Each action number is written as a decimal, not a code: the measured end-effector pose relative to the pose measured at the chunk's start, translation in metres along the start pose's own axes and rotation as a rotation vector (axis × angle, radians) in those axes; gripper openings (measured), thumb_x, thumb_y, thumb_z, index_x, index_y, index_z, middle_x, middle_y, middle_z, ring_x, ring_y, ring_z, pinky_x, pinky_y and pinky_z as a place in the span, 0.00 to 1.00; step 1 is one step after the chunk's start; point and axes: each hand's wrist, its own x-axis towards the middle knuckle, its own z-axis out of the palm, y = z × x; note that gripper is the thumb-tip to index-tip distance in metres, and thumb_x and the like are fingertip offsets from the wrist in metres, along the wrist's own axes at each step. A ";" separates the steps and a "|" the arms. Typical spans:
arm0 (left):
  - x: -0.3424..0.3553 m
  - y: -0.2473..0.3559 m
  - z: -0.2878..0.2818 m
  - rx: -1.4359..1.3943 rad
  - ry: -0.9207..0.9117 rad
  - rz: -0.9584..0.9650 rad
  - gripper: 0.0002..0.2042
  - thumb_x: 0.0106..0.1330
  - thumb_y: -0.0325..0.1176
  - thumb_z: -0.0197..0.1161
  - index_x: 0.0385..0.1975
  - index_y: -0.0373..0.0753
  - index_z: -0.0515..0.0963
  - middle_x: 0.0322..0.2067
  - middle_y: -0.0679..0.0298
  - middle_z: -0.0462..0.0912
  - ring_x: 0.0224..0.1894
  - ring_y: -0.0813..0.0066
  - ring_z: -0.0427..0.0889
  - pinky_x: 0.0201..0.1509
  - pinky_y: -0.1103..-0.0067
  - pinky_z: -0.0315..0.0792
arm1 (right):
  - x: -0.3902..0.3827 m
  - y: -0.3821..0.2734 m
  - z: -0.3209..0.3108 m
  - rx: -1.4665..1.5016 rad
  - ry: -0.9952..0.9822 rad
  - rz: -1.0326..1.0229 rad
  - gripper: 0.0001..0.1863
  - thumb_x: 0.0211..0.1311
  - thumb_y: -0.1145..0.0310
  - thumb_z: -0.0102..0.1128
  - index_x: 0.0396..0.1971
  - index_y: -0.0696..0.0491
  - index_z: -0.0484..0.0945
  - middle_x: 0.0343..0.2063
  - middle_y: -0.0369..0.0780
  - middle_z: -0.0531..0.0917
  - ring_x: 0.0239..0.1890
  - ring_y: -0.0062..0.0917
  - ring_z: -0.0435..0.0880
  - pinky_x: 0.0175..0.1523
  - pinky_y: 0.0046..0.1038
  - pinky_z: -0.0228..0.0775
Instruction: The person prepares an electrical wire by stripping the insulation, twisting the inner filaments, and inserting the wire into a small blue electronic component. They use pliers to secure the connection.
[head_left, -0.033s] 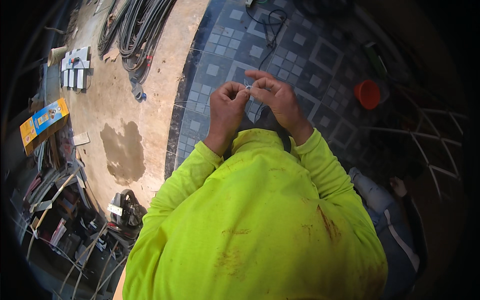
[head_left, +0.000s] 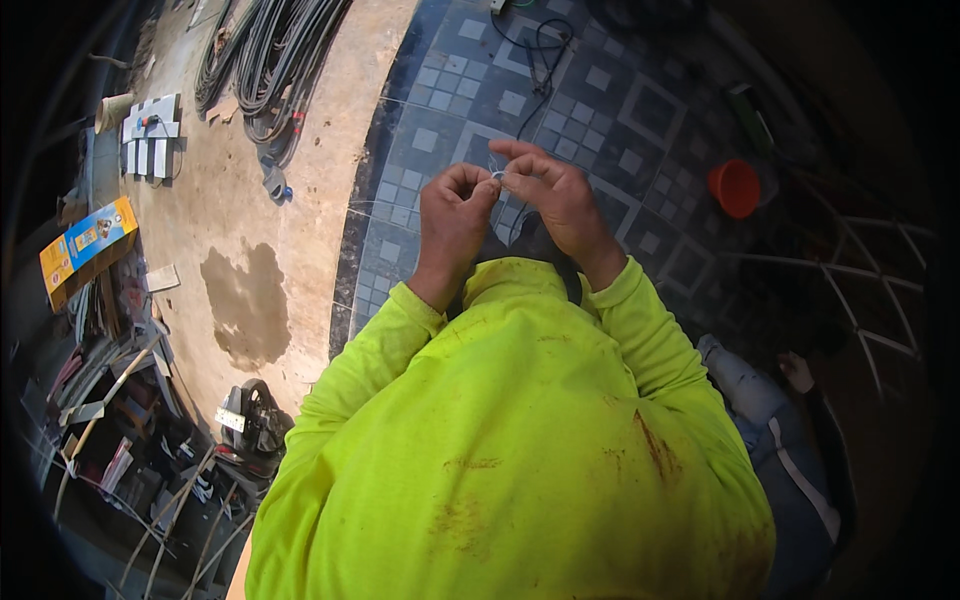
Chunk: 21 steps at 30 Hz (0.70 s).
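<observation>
Both my hands meet above the dark patterned tile floor, fingertips almost touching. With thumb and index finger pinched, my left hand holds a thin white strand, string-like and partly looped. My right hand pinches the same strand from the other side, its outer fingers stretched out above. Fine loose ends stick up between the fingertips. The strand is too small to tell whether it is string or wire, and the fingers hide part of it.
Coiled black hoses lie on the concrete at far left. An orange bucket stands right. A yellow-blue box and a parked motorcycle are left. A black cable crosses the tiles. Another person's jeans-clad leg is at lower right.
The fingertips have shifted very slightly, and a little more of the white strand shows between them. Everything else looks the same.
</observation>
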 end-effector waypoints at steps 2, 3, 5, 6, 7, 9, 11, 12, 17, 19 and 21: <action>0.000 0.001 0.002 -0.021 -0.001 -0.013 0.04 0.67 0.28 0.64 0.31 0.35 0.79 0.22 0.74 0.76 0.19 0.91 0.67 0.21 0.88 0.59 | 0.003 0.017 -0.003 0.263 0.016 0.014 0.12 0.69 0.67 0.58 0.38 0.61 0.82 0.61 0.49 0.75 0.59 0.25 0.74 0.64 0.30 0.64; 0.000 0.001 0.004 -0.024 0.007 -0.017 0.04 0.67 0.28 0.64 0.31 0.35 0.79 0.22 0.74 0.76 0.19 0.91 0.67 0.21 0.88 0.59 | 0.002 0.016 -0.002 0.397 0.012 0.017 0.12 0.69 0.67 0.56 0.39 0.60 0.83 0.61 0.49 0.75 0.59 0.26 0.74 0.64 0.32 0.63; 0.001 -0.001 0.005 -0.020 0.031 -0.047 0.05 0.67 0.29 0.64 0.31 0.36 0.79 0.21 0.74 0.75 0.18 0.91 0.66 0.20 0.88 0.58 | -0.002 0.012 0.001 0.665 0.002 0.024 0.12 0.70 0.67 0.54 0.40 0.59 0.83 0.61 0.49 0.75 0.61 0.29 0.73 0.65 0.37 0.63; 0.003 -0.005 0.003 -0.013 0.048 -0.074 0.05 0.67 0.29 0.63 0.30 0.36 0.79 0.21 0.74 0.75 0.18 0.91 0.66 0.20 0.88 0.58 | -0.004 0.006 0.000 0.695 0.021 0.002 0.12 0.70 0.67 0.52 0.41 0.58 0.82 0.60 0.49 0.76 0.62 0.31 0.72 0.65 0.39 0.62; 0.004 -0.009 0.001 -0.006 0.063 -0.102 0.05 0.67 0.30 0.63 0.30 0.36 0.79 0.21 0.74 0.75 0.18 0.91 0.65 0.20 0.87 0.57 | -0.007 -0.005 -0.003 0.726 0.040 -0.020 0.12 0.70 0.68 0.51 0.42 0.58 0.82 0.60 0.49 0.76 0.63 0.33 0.72 0.66 0.42 0.61; 0.007 -0.014 -0.007 -0.040 0.079 -0.123 0.05 0.67 0.30 0.63 0.30 0.37 0.79 0.21 0.74 0.74 0.17 0.91 0.64 0.19 0.87 0.56 | -0.012 -0.023 -0.014 0.752 0.074 -0.095 0.12 0.71 0.68 0.50 0.43 0.56 0.81 0.59 0.49 0.77 0.63 0.35 0.72 0.66 0.45 0.61; 0.006 -0.013 -0.011 -0.073 0.089 -0.153 0.05 0.66 0.30 0.63 0.29 0.36 0.79 0.21 0.72 0.75 0.19 0.88 0.67 0.22 0.86 0.59 | -0.019 -0.037 -0.034 0.746 0.105 -0.200 0.11 0.72 0.66 0.50 0.42 0.56 0.79 0.59 0.49 0.77 0.63 0.36 0.73 0.65 0.47 0.61; 0.006 -0.009 -0.012 -0.091 0.092 -0.174 0.05 0.65 0.29 0.63 0.29 0.34 0.79 0.22 0.70 0.77 0.21 0.86 0.71 0.26 0.85 0.63 | -0.023 -0.044 -0.045 0.756 0.124 -0.232 0.11 0.73 0.66 0.49 0.41 0.55 0.79 0.58 0.49 0.78 0.63 0.37 0.73 0.65 0.47 0.62; 0.008 -0.011 -0.014 -0.118 0.091 -0.175 0.05 0.64 0.28 0.63 0.29 0.33 0.80 0.22 0.68 0.79 0.24 0.83 0.75 0.30 0.84 0.68 | -0.051 -0.074 -0.109 0.814 0.302 -0.356 0.11 0.77 0.65 0.47 0.38 0.54 0.76 0.41 0.42 0.79 0.47 0.32 0.77 0.51 0.38 0.68; 0.007 -0.012 -0.014 -0.108 0.096 -0.166 0.05 0.63 0.28 0.63 0.29 0.33 0.80 0.22 0.69 0.79 0.25 0.84 0.74 0.30 0.84 0.68 | -0.060 -0.076 -0.138 0.884 0.227 -0.417 0.10 0.78 0.66 0.47 0.38 0.55 0.75 0.30 0.37 0.76 0.34 0.25 0.76 0.39 0.29 0.70; 0.007 -0.007 -0.009 -0.069 0.032 -0.138 0.05 0.64 0.28 0.63 0.28 0.33 0.80 0.23 0.69 0.79 0.25 0.84 0.74 0.31 0.84 0.68 | -0.073 -0.093 -0.151 0.717 0.320 -0.437 0.09 0.77 0.69 0.48 0.37 0.56 0.74 0.23 0.34 0.68 0.24 0.19 0.66 0.29 0.24 0.60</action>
